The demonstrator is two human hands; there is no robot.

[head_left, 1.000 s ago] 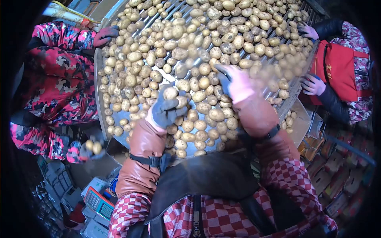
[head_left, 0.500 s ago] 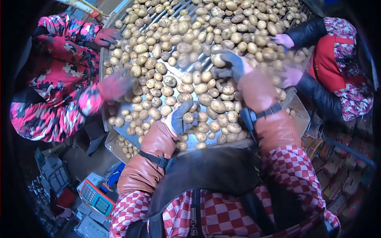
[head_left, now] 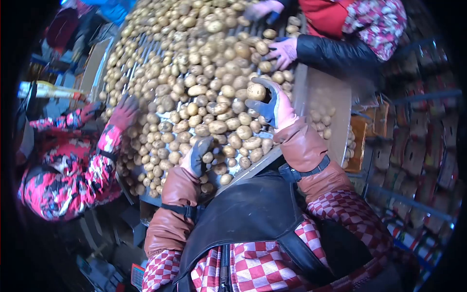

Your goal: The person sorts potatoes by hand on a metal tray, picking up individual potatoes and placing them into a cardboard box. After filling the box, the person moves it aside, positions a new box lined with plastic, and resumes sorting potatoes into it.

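roundish pale-tan potato (head_left: 256,91) with dusty speckled skin, pinched in the right hand (head_left: 273,108) just above the pile, big heap of small yellow-brown potatoes (head_left: 214,112) spread all over the metal bench (head_left: 242,171), left hand (head_left: 198,155) lying on a few near the front edge

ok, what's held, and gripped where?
Right hand holds a potato, cupped around its lower sides. Left hand rests on the potato pile; whether it grips one cannot be told.

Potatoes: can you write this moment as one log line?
right hand: grips potato | left hand: touching potatoes
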